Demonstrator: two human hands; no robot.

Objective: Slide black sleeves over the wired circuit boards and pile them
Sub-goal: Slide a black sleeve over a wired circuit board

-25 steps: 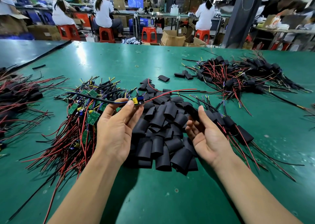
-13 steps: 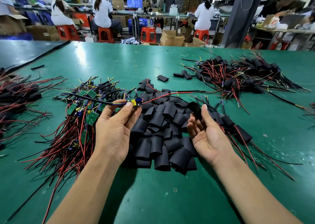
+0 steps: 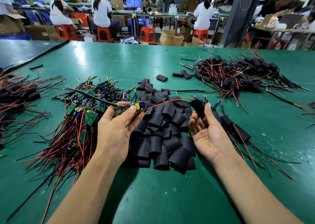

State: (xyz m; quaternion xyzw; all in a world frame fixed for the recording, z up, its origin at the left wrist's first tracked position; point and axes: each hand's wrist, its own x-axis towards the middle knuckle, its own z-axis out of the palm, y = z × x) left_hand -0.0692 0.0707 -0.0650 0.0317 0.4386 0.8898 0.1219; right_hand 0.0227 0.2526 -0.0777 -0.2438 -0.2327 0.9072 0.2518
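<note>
Palms up, the left hand [image 3: 114, 133] pinches a circuit board [image 3: 139, 105], the right hand [image 3: 208, 133] a black sleeve [image 3: 197, 107].

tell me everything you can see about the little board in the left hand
The circuit board is small and green, carrying a yellow block and a blue part, with no sleeve on it. The left hand holds it in a pinch grip, roughly level, above the heap of black sleeves. A black cable leaves it up and leftward; a red wire arcs right toward the sleeve in the right hand, though whether it enters cannot be told.
</note>
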